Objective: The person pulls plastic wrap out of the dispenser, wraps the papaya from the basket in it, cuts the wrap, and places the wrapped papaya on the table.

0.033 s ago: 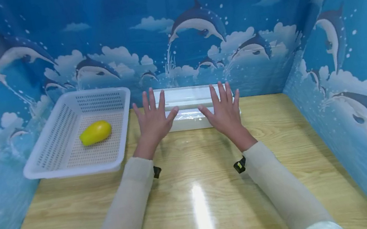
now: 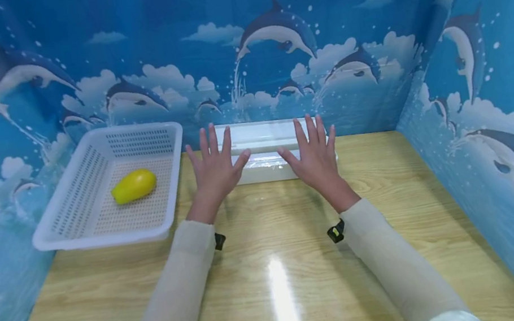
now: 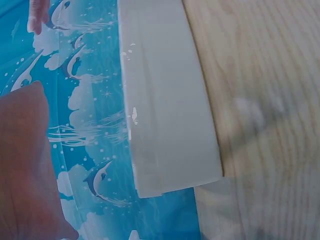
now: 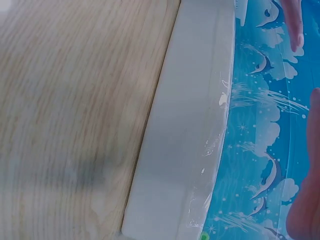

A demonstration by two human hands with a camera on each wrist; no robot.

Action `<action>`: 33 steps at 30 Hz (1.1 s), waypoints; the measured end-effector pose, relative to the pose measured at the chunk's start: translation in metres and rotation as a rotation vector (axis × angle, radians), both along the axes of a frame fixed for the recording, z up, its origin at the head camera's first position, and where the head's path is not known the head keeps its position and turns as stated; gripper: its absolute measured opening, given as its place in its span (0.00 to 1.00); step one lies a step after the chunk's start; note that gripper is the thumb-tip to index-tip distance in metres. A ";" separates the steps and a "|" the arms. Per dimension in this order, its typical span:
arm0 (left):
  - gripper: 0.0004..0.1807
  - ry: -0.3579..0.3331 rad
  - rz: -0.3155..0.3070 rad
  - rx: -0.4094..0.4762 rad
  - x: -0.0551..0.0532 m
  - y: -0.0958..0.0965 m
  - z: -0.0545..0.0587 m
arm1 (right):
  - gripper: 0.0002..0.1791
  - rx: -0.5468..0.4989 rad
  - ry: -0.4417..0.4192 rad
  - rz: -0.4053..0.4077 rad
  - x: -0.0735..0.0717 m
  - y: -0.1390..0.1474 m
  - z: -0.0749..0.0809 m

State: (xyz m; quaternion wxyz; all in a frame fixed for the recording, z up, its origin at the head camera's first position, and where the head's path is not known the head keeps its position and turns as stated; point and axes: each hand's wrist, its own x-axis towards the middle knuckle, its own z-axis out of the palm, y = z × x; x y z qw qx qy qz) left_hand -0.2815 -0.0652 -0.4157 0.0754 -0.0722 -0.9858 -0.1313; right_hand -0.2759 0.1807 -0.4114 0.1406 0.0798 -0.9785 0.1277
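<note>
A long white box (image 2: 267,174) stands at the back of the table, with glossy clear film along its top and a white panel raised behind. My left hand (image 2: 214,173) is over its left part, fingers spread and straight. Over the right part, my right hand (image 2: 314,159) is spread the same way, and the two thumbs point toward each other. Neither hand holds anything. In the left wrist view the box (image 3: 170,110) lies apart from the hand (image 3: 22,165). The right wrist view likewise has a gap between box (image 4: 172,120) and hand (image 4: 306,200).
A white perforated basket (image 2: 170,210) stands at the left, holding a yellow papaya-shaped fruit (image 2: 134,185). The wood-grain table (image 2: 269,227) is bordered at the back and sides by a blue dolphin-print curtain (image 2: 219,6).
</note>
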 end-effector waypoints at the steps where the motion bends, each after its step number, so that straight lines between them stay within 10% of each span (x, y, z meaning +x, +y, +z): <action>1: 0.47 0.000 -0.001 -0.004 0.001 0.000 -0.001 | 0.51 -0.005 -0.001 0.003 0.001 0.001 -0.001; 15: 0.47 -0.015 -0.046 0.005 0.019 -0.012 -0.023 | 0.44 -0.079 0.025 0.045 0.014 0.026 -0.010; 33: 0.41 0.074 -0.030 -0.011 0.016 -0.030 -0.043 | 0.32 -0.079 0.054 0.087 0.019 0.054 -0.040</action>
